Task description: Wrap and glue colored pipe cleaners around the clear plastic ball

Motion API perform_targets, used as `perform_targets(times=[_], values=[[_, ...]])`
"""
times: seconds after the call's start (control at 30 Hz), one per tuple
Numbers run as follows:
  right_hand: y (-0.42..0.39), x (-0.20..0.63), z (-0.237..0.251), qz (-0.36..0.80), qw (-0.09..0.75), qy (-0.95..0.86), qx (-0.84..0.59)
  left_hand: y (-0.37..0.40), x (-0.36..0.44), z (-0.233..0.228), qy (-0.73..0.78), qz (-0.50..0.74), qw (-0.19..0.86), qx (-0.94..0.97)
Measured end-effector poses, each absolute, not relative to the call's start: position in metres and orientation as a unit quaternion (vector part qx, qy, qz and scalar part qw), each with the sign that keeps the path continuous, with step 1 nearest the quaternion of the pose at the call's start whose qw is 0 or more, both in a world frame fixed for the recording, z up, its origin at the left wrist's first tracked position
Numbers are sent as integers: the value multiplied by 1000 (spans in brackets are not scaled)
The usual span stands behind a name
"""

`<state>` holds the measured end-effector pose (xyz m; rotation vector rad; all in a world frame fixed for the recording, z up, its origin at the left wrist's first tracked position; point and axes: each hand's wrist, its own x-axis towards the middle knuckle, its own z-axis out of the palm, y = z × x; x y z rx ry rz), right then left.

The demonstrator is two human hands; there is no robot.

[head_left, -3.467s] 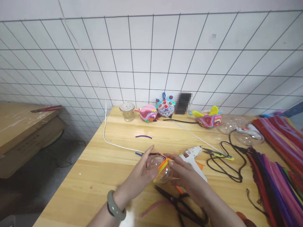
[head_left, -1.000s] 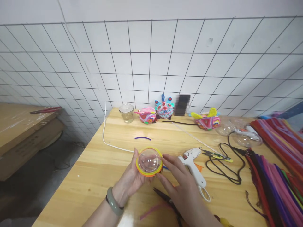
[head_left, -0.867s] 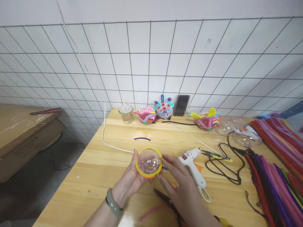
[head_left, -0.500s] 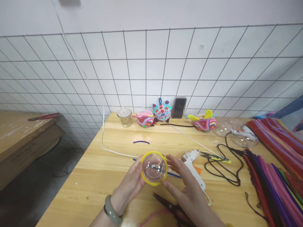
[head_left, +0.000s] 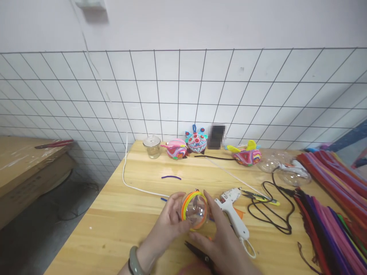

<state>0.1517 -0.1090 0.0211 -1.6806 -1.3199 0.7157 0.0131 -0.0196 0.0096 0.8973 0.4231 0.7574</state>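
Head view: clear dome (head_left: 196, 210) between both hands' fingers (head_left: 183, 225).

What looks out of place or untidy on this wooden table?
Nothing is spilled or broken. Loose bits lie scattered: a short purple pipe-cleaner piece alone mid-table and a tangled black cord beside the glue gun. Both hands hold the clear dome.

The clear plastic dome (head_left: 195, 211) is rimmed with yellow and orange pipe cleaner; it tilts on edge, lifted above the worktop. Its rim seems to face left.
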Motion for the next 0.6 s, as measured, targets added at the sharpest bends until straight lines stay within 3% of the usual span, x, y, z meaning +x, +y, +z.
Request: perform_targets(times=[0.2, 0.37, 0.6], values=[[-114, 162, 9, 210, 406, -554, -696, -16, 8, 0, 163, 315, 818, 452], [-121, 170, 0, 105, 379, -614, -685, -7, 1, 9, 269, 330, 769, 477], [-123, 176, -4, 4, 308, -745, -591, -14, 4, 15, 224, 265, 828, 441]])
